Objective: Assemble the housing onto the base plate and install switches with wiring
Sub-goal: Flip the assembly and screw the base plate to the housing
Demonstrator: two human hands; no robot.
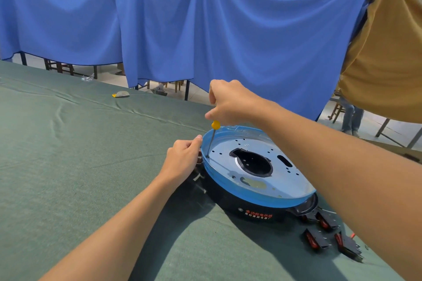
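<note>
A round black housing (pixel 249 206) with red and white lettering stands on the green table. On top lies a shiny metal base plate (pixel 255 180) with a blue rim, several small holes and a dark central opening. My right hand (pixel 230 102) grips a yellow-handled screwdriver (pixel 213 136) held upright, its tip in a hole at the plate's left edge. My left hand (pixel 182 159) grips the left rim of the housing, thumb on the blue edge. Several black rocker switches (pixel 328 234) with red buttons lie just right of the housing.
The green cloth-covered table (pixel 80 155) stretches away to the left. A small yellow and white object (pixel 121 94) lies far back on it. Blue cloth (pixel 205 29) and ochre cloth (pixel 388 52) hang behind; chairs and a person's legs show beneath.
</note>
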